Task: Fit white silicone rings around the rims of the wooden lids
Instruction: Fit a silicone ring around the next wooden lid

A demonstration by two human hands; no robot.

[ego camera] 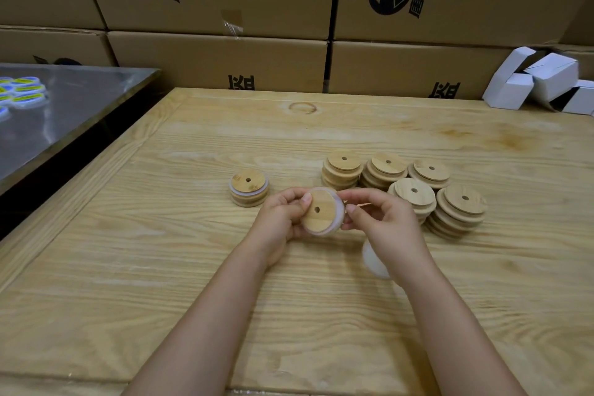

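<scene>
Above the wooden table (193, 267) I hold a round wooden lid (319, 212) with a small centre hole, tilted toward me. My left hand (283, 219) grips its left edge, thumb on the face. My right hand (382, 222) pinches the white silicone ring (339, 202) that runs along the lid's right rim. A short stack of lids with a white ring (248, 191) stands to the left. Several stacks of bare wooden lids (405, 183) stand to the right. A blurred white heap, apparently rings (374, 259), lies partly hidden under my right wrist.
Printed cardboard boxes (218, 51) wall off the table's far edge. White folded cartons (540, 80) lie at the back right. A steel table (64, 112) with small yellow-and-blue items (22, 90) stands to the left, across a dark gap.
</scene>
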